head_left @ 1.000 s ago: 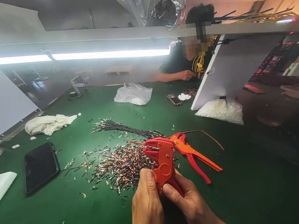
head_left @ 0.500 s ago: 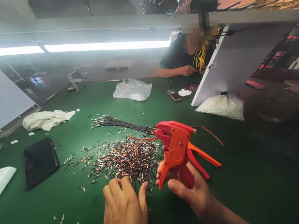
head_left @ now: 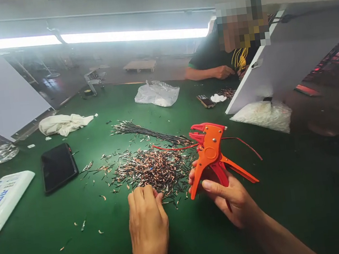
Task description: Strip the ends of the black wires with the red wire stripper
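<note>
Wire stripper (head_left: 210,151): orange and red, held upright above the green bench (head_left: 48,246), right of centre, with its head pointing away from the person.
Right hand (head_left: 234,201): grip closed on the tool below its pivot, thumb across the front, fingertips showing past the left handle; 1 long orange handle juts free to the right.
Left hand (head_left: 148,223): palm down, fingers bunched, fingertips touching the near edge of the offcut pile; the grip is nearly closed, and it cannot be told whether it has pinched anything.
Offcut pile (head_left: 156,170): copper and black wire scraps heaped on the bench just left of the tool, with loose bits scattered around it.
Red wire (head_left: 172,148): runs along the pile's far side to the tool's head and trails out on the right.
Black wire bundle (head_left: 139,129): lies beyond the pile, slanting toward the tool.
Black phone (head_left: 58,167): flat on the bench, well left of the pile, near a white box (head_left: 3,199) at the left edge.
White cloth (head_left: 63,123): crumpled at the far left.
Plastic bag (head_left: 157,93): clear, sits at the far side.
Co-worker: 1 person seated across the bench, a hand (head_left: 223,72) resting at its far edge beside a leaning white board (head_left: 287,60).
</note>
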`<state>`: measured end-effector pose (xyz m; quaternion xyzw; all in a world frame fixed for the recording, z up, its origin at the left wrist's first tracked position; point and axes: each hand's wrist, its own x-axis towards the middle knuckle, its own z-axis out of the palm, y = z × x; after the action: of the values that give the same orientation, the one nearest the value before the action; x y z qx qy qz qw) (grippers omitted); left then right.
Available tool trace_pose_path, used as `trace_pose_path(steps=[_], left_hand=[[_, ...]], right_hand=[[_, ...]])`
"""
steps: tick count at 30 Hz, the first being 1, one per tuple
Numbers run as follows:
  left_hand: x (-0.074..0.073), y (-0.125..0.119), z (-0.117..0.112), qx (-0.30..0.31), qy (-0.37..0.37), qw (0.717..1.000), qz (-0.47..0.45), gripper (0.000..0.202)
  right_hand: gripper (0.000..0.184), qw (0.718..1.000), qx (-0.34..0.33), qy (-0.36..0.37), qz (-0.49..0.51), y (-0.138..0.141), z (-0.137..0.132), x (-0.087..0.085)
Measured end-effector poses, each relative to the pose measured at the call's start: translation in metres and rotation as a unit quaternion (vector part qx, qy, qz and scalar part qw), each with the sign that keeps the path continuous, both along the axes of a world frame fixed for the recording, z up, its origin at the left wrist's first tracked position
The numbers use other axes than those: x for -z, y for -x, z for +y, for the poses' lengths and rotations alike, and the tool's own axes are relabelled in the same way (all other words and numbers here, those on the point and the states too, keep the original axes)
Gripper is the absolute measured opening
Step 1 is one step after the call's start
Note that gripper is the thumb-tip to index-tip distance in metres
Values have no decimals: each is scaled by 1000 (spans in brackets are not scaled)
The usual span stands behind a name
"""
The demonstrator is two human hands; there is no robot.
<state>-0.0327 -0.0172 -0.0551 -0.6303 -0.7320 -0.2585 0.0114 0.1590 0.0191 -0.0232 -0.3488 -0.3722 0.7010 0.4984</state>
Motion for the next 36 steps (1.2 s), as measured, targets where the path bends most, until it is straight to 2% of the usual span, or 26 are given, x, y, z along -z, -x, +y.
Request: trace_pose_path(steps=[6,9,12,16,19,23,26,30,33,36], left_hand=[[-24,3,5,65,-100,987,-110,19],[-29,5,5,106,-129,976,-139,22],[-30,9,3,120,-133,971,-160,22],[-28,10,4,129,-66,969,-198,24],[-27,-2,6,151,-7,963,-221,27],[-34,-26,14,223,82,931,-276,27],[-44,-28,26,256,120,907,-312,28],[-60,-14,42,215,70,916,-330,27],[-70,-6,46,151,-31,926,-345,20],[-78,-5,44,95,-113,915,-376,13]], right_hand=[[36,1000,3,2,-12,-9,5,-2],[37,1000,-1,-2,10,-8,5,-3],[33,999,-13,-5,34,-7,4,-4],[26,997,-24,-15,65,-4,-1,-6],[26,997,-13,-34,69,0,-5,-7],[24,994,-42,-57,80,0,-4,-9],[27,989,-77,-73,101,-11,2,-14],[34,991,-81,-93,57,-31,6,-24],[36,992,-85,-89,40,-37,6,-26],[37,983,-141,-81,86,-33,6,-19]])
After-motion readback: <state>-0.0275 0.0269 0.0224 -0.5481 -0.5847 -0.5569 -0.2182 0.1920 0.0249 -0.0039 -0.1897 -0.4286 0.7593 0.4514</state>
